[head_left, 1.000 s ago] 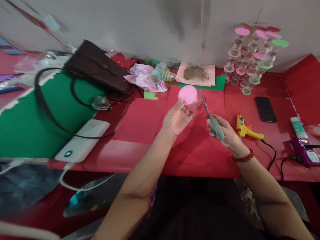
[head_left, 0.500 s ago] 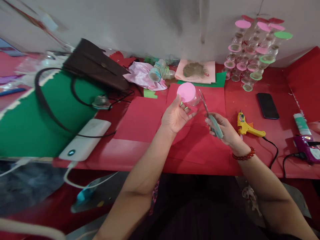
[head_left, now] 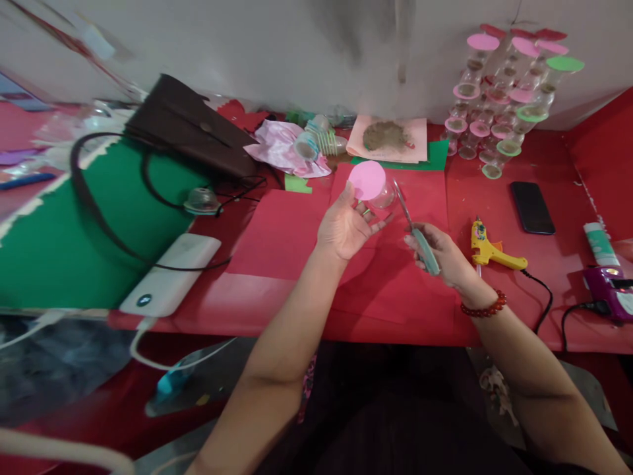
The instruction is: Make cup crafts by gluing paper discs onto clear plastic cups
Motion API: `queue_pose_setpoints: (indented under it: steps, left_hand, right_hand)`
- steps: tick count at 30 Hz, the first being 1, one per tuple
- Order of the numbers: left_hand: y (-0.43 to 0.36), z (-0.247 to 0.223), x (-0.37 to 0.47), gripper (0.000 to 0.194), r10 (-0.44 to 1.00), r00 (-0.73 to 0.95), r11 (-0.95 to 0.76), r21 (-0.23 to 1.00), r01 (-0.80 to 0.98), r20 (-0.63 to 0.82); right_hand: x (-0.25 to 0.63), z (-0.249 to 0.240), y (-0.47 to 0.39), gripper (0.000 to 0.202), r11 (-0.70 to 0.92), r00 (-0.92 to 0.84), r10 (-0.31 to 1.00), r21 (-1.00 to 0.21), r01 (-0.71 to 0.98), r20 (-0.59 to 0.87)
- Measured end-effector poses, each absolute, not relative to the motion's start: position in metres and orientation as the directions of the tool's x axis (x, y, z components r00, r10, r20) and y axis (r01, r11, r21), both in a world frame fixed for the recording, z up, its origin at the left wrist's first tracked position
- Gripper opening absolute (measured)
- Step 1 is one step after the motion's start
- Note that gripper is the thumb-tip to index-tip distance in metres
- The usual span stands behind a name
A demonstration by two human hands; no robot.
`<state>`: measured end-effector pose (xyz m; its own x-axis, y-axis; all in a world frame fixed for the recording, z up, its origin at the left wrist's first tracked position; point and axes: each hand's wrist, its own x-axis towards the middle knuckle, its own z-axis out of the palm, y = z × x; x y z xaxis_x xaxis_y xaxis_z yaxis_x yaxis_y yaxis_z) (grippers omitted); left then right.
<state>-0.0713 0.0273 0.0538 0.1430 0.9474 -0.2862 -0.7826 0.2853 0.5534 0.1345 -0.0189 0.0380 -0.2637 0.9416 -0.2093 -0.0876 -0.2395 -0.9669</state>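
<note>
White box (head_left: 171, 277) lies on the worktop (head_left: 571, 165), left of and nearer than the pink disc (head_left: 366, 180). Right hand (head_left: 438, 254): grip closed around the green handles of scissors (head_left: 424, 249); blades point away, just right of the disc. Yellow glue gun (head_left: 497, 256) lies right of the disc. Left hand (head_left: 343, 227): grip pinching the disc's near edge with the thumb, other fingers partly spread; disc held above red sheets (head_left: 277, 231). Clear cup (head_left: 384, 196) shows behind the disc. Phone (head_left: 533, 208) lies farther right of it. Dark bag (head_left: 188, 125) rests left of the disc. Beyond the disc, brown grains (head_left: 386, 136) lie on a pale sheet (head_left: 357, 146); hanging cups (head_left: 521, 95) are far right.
</note>
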Motion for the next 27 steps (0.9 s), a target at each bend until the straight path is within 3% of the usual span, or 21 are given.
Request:
queue_pose_setpoints:
  steps: [17, 27]
  left_hand:
    - [0.03, 0.055, -0.074, 0.048, 0.962, 0.069, 0.23, 0.648, -0.726, -0.263]
    - [0.035, 0.052, -0.083, 0.042, 0.962, 0.132, 0.254, 0.602, -0.757, -0.241]
  right_hand:
    - [0.139, 0.039, -0.017, 0.062, -0.132, -0.257, 0.955, -0.987, 0.089, -0.151]
    - [0.141, 0.047, -0.021, 0.056, -0.216, -0.236, 0.944, -0.972, 0.092, -0.232]
